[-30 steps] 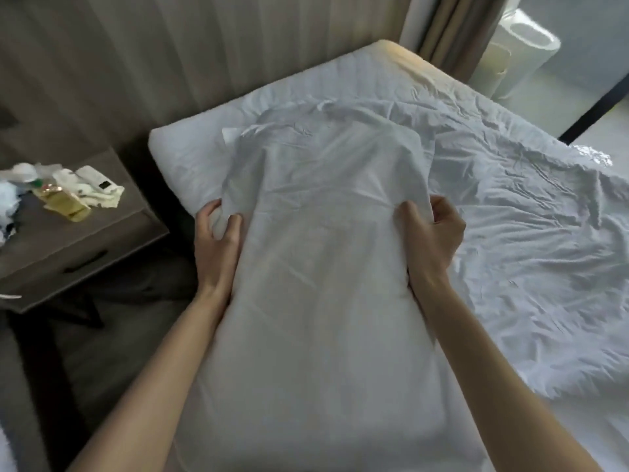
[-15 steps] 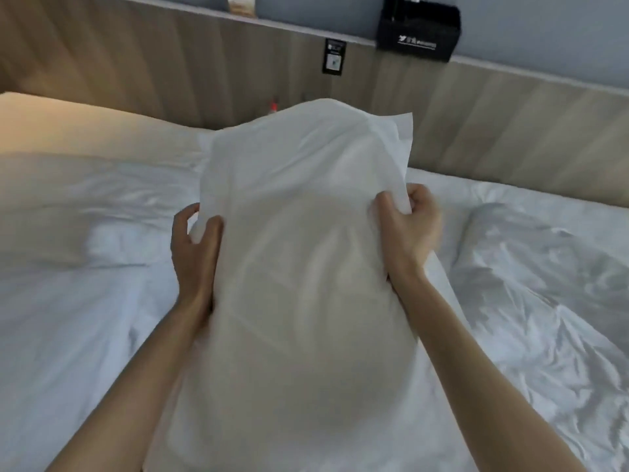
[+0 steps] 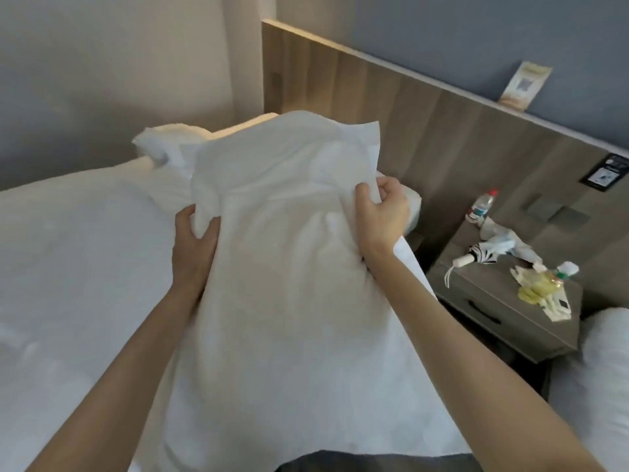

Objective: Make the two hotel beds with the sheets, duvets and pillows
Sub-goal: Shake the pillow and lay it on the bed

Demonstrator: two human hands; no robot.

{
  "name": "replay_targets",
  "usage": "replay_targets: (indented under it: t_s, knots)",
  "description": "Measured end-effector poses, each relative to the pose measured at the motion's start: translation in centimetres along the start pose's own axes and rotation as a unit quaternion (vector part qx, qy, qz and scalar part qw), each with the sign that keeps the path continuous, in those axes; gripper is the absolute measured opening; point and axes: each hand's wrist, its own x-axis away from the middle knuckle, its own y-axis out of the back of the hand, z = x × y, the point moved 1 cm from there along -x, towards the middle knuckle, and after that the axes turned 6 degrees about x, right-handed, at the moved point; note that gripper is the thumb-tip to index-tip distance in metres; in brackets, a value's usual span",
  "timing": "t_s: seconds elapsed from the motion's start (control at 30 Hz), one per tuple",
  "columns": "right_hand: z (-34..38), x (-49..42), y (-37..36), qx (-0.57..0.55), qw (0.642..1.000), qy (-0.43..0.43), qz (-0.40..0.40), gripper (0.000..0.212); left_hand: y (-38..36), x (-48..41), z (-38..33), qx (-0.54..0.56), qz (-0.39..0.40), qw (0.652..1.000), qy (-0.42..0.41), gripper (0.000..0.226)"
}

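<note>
1. The step in hand looks to be dressing and placing a pillow: a plump white pillow in a thin white cotton case is held upright in front of the person, above the near edge of the white-sheeted bed.
2. The left hand has its grip closed on a bunch of the case at the pillow's left side, thumb over the fabric.
3. The right hand has its grip clenched on a fold of the case at the right side, knuckles up.
4. Above both hands the case stands slack and flat, so the filling seems to sit low and the open end is not yet tidy.
5. A rumpled white bundle of linen lies at the head corner of the bed, against the wooden headboard panel.
6. The grey bedside desk with a drawer stands just right of the bed, strewn with a plastic water bottle and a folded zebra-striped umbrella.
7. The next move, I would judge, calls for shaking the filling down or tucking the loose end, then laying the pillow flat at the head edge, clear of the bundle.
</note>
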Motion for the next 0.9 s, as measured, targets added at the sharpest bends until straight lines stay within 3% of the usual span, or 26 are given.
replay_targets:
  t_s: [0.1, 0.2, 0.43, 0.63, 0.9]
  knots:
    - [-0.8, -0.6, -7.3, 0.038, 0.994, 0.002, 0.106, 0.017, 3.4, -4.8, 2.8, -0.130, 0.030, 0.987, 0.093, 0.065]
    - [-2.3, -0.6, -11.2, 0.088, 0.976, 0.034, 0.194, 0.032, 5.0, -6.9, 5.4, -0.243, 0.111, 0.951, 0.158, 0.086]
    - [-3.0, -0.1, -8.8, 0.226, 0.923, 0.202, 0.238, 0.044, -0.7, -4.3, 3.7, -0.361, 0.160, 0.918, -0.036, 0.064]
    - [-5.4, -0.9, 0.6, 0.259, 0.923, 0.206, 0.193, 0.046, -8.8, -1.3, -0.4, -0.386, 0.211, 0.858, -0.266, 0.058]
    - [-10.7, -0.3, 15.4, 0.310, 0.937, 0.125, 0.105, 0.044, -21.9, 6.6, -2.0, -0.373, 0.318, 0.800, -0.345, 0.056]
